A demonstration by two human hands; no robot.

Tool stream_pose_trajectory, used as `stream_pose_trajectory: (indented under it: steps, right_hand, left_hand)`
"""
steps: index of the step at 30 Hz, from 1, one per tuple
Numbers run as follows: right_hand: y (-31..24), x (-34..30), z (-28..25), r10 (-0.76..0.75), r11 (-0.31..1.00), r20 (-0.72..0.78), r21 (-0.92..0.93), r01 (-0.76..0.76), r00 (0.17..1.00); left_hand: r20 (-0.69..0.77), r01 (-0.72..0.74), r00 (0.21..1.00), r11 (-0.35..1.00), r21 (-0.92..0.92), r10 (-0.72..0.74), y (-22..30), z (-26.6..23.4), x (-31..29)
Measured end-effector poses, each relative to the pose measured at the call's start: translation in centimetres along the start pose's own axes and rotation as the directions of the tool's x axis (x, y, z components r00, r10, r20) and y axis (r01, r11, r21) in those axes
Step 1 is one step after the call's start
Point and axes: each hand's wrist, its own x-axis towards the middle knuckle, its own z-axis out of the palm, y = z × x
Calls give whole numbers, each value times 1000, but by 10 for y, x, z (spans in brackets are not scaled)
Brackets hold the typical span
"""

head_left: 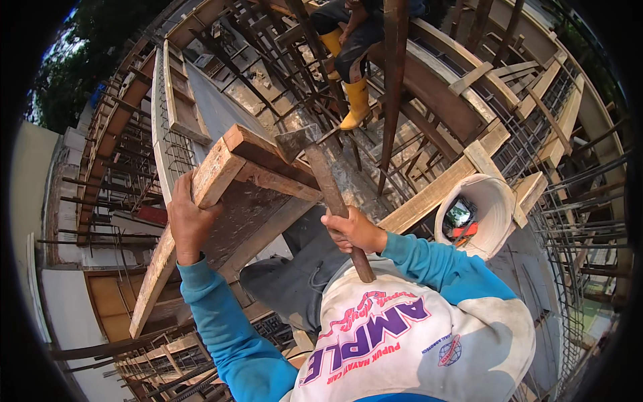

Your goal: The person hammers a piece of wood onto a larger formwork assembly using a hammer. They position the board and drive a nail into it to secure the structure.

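My left hand (192, 218) is wrapped around the edge timber of a wooden formwork panel (213, 175), a board framed with rough, worn battens. The panel stands tilted in front of me, its upper corner pointing away. My right hand (353, 231) is closed around the wooden handle of a hammer (324, 175), held upright before my chest. The dark metal hammer head is beside the panel's top batten; I cannot tell whether they touch. The butt of the handle sticks out below my fist.
A pale bucket (497, 213) with a red-orange item inside stands at my right, beside a timber beam (439, 191). Ahead rises a dark post (394, 87). Another person in yellow boots (356, 106) sits beyond it. Steel bars (576, 234) line the right, with open scaffolding below.
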Motion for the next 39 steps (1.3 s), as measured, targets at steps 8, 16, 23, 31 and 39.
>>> stream_pose_trajectory:
  steps: [8,16,23,31,39]
  right_hand:
    - [-95,-35,27,-726,649,64,-264,713,684]
    - [8,-6,0,-66,986,-115,-161,47,991]
    - [-74,-31,22,-530,775,35,-384,501,847]
    - [10,-2,5,-13,992,-55,-122,6,998]
    - [-78,-32,29,-649,685,15,-423,593,760]
  left_hand:
    - [-10,43,999,999,21,-43,-6,-11,-12]
    - [-2,30,1000,1000,-9,-30,5,-3,0]
    - [-39,-4,999,1000,1,4,-3,-11,-14]
    - [-10,18,1000,1000,-16,-18,3,0,-3]
    - [-31,18,999,1000,24,-18,-2,-10,-14]
